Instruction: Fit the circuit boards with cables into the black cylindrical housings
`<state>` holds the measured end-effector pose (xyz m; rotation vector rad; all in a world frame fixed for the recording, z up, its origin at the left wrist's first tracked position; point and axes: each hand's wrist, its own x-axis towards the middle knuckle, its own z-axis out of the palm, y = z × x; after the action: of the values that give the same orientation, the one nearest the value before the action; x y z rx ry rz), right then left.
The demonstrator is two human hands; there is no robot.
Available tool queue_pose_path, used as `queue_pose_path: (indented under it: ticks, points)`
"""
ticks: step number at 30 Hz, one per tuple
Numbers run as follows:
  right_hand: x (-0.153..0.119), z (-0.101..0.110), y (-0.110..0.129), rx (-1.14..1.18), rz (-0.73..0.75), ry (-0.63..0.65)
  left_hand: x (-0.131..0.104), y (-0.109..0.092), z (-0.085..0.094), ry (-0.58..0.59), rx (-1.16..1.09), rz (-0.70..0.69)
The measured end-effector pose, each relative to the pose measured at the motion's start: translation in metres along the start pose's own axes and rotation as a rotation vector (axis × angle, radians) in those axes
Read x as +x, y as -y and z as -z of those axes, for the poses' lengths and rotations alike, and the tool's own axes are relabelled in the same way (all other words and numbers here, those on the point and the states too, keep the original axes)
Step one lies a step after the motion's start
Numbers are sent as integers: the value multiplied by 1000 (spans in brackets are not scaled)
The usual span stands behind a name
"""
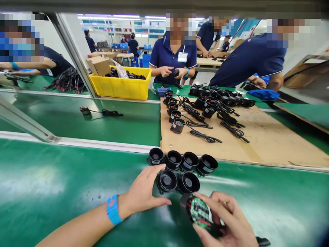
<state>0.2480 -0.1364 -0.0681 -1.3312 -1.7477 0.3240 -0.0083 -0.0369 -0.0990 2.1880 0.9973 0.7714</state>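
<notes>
My right hand (pixel 228 219) grips a round black unit with a green circuit board (pixel 199 211) between thumb and fingers, its board face turned towards me. A black cable end (pixel 263 242) shows below that hand. My left hand (pixel 144 188) is open, thumb and fingers apart, right beside a black cup-shaped housing (pixel 167 181); whether it touches the housing I cannot tell. A second housing (pixel 189 183) stands to the right of that one. Behind them is a row of several similar housings (pixel 190 162). A blue band (pixel 114 209) circles my left wrist.
A cardboard sheet (pixel 244 147) beyond the housings bears several cabled units (pixel 178 126). One cabled unit (pixel 84 110) lies on the green belt (pixel 128 127). A yellow bin (pixel 120 85) stands behind. Metal posts (pixel 74 58) rise at left. A co-worker (pixel 173 56) stands opposite, handling a black part.
</notes>
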Motion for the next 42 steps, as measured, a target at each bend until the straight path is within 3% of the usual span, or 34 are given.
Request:
queue_pose_path:
  ticks: [5, 11, 14, 21, 27, 32, 36, 40, 42]
  points:
    - [23, 11, 4, -6, 29, 44, -1, -4, -15, 79, -25, 103]
    - [12, 3, 14, 37, 33, 120, -43, -29, -21, 122, -101, 205]
    - [8, -8, 20, 43, 109, 150, -55, -31, -24, 149, -132, 201]
    - [9, -33, 19, 8, 193, 249, -53, -25, -27, 151, -160, 166]
    - [12, -31, 20, 56, 82, 305, -55, -25, -27, 134, -174, 152]
    - [9, -27, 10, -89, 174, 405, -54, -27, -28, 111, -175, 154]
    - [-1, -36, 3, -164, 298, 334, -53, -23, -29, 106, -186, 164]
    - [-7, -45, 6, -120, 326, 263, -52, -8, -17, 203, -196, 8]
    - [-8, -44, 10, -103, 329, 212, -51, 2, -9, 195, -229, -46]
